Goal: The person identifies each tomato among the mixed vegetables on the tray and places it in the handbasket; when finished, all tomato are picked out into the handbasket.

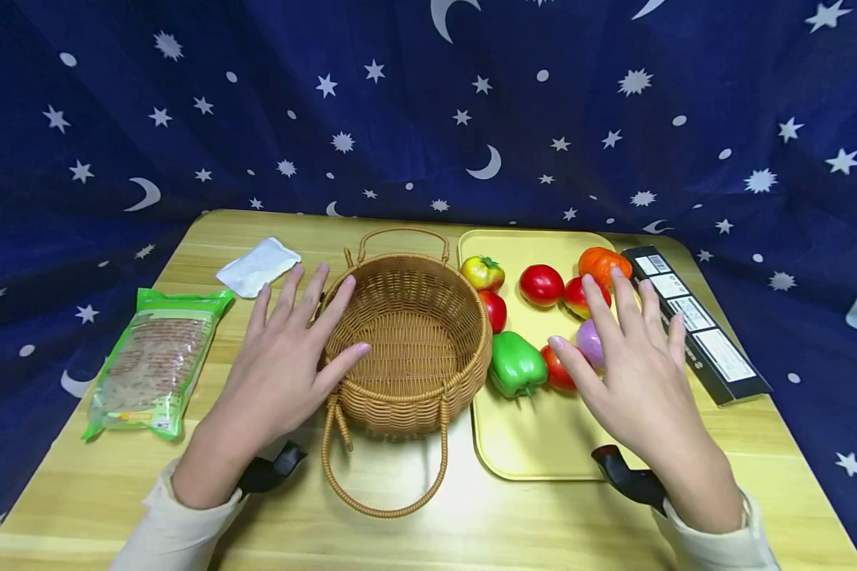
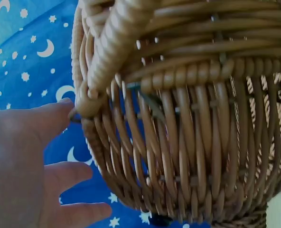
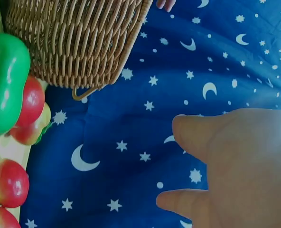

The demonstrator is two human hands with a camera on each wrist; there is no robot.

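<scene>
A brown wicker basket (image 1: 407, 357) stands in the middle of the table, its inside bare and one looped handle folded down toward the front. My left hand (image 1: 278, 365) is spread beside the basket's left side; whether its thumb touches the wicker I cannot tell. Over the right part of the yellow tray (image 1: 543, 444) my right hand (image 1: 639, 381) is held with its fingers spread, holding nothing. Around it on the tray lie a green bell pepper (image 1: 517, 364), red fruits (image 1: 541, 285), an orange pumpkin (image 1: 603, 266) and a purple round piece (image 1: 589, 342), partly hidden by the hand.
A green-edged clear packet (image 1: 153, 361) lies at the left, with a white sachet (image 1: 259, 266) behind it. A long black box (image 1: 696, 325) lies along the tray's right side. A blue star-patterned cloth (image 1: 400, 103) hangs behind the table.
</scene>
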